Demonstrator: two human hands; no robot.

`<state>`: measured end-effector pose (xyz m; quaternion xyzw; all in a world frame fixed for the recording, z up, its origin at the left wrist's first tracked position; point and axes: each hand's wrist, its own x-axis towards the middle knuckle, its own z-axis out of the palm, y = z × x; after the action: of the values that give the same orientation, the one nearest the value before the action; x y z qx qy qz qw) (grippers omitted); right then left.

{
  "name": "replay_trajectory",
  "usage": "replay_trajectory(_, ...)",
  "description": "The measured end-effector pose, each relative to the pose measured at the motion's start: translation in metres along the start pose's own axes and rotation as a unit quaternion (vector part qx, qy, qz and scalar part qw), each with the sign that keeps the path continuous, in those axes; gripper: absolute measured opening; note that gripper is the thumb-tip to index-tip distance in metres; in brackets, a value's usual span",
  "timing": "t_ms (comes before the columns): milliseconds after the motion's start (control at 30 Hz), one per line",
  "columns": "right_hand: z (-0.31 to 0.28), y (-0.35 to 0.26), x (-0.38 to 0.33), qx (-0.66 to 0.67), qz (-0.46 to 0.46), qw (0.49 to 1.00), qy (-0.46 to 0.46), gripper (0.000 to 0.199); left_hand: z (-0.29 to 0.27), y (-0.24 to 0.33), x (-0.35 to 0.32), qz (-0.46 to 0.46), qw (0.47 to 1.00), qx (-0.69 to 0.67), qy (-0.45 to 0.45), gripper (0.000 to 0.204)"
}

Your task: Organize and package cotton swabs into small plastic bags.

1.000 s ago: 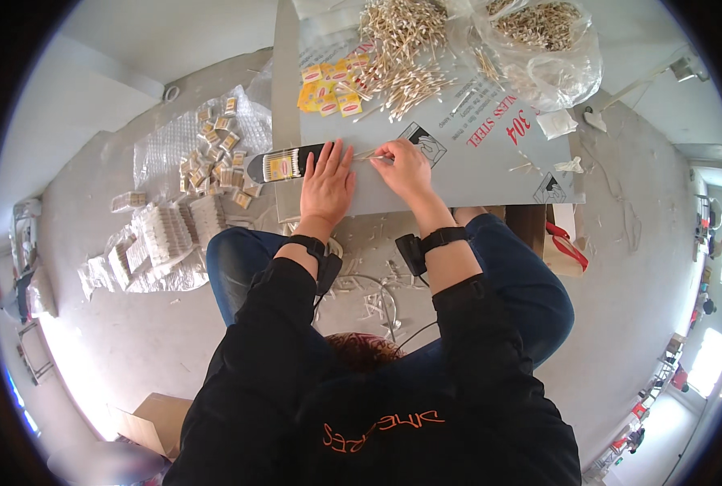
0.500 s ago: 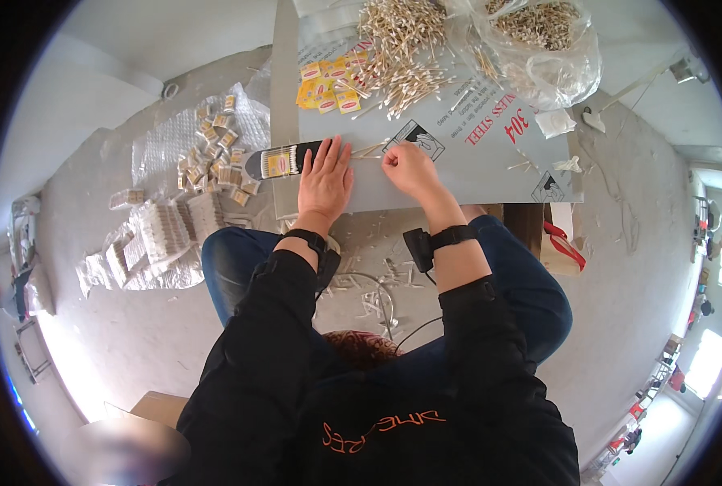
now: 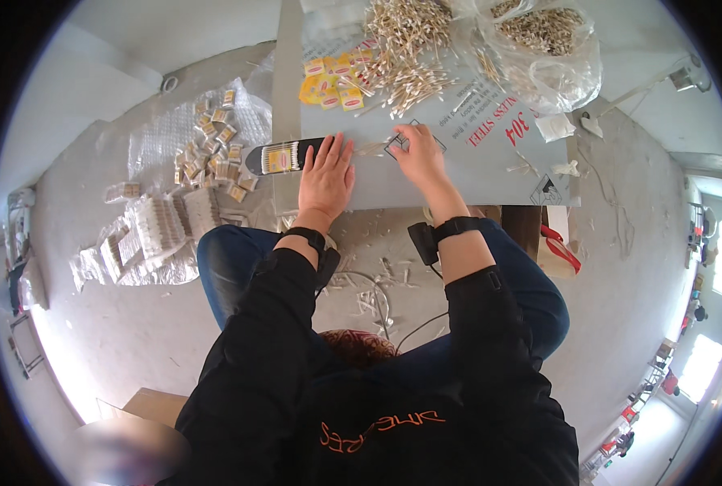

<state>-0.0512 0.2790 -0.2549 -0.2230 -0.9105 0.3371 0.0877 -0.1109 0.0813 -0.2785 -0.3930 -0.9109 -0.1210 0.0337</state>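
My left hand lies flat with its fingers stretched out over the right part of a black rounded board, partly hiding it. On the board, left of those fingers, is a small pack of cotton swabs with a yellow label. Several loose cotton swabs lie on the table between my two hands. Above the table's printed square, my right hand has its fingers curled toward the thumb beside these swabs. Whatever is between its fingertips is too small to make out.
A big heap of cotton swabs and yellow label cards cover the table's far side. Beside them stands a clear plastic bag of swabs. Finished-looking small packs lie on bubble wrap to the left, near stacked packs.
My right hand has shifted slightly right and away from me, and its closed fist has loosened into a curl. The left hand stays on the board.
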Motion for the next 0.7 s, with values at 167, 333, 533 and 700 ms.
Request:
replay_trajectory(167,0.003,-0.007,0.011,-0.095,-0.033,0.995,-0.029,0.012,0.001,-0.001,-0.001,-0.001,1.000,-0.004,-0.002,0.049)
replay_trajectory(333,0.001,-0.014,0.012,-0.081,-0.007,0.990,-0.112,0.007,0.000,0.000,-0.001,-0.007,1.000,-0.016,0.000,0.051)
replay_trajectory(533,0.005,-0.008,0.006,-0.037,-0.060,0.997,-0.006,0.014,-0.002,0.002,-0.003,0.007,1.000,-0.022,0.014,0.050)
replay_trajectory(700,0.005,0.010,-0.017,-0.153,-0.117,0.980,0.050,0.041,-0.005,0.001,-0.001,0.013,1.000,-0.024,-0.002,0.048)
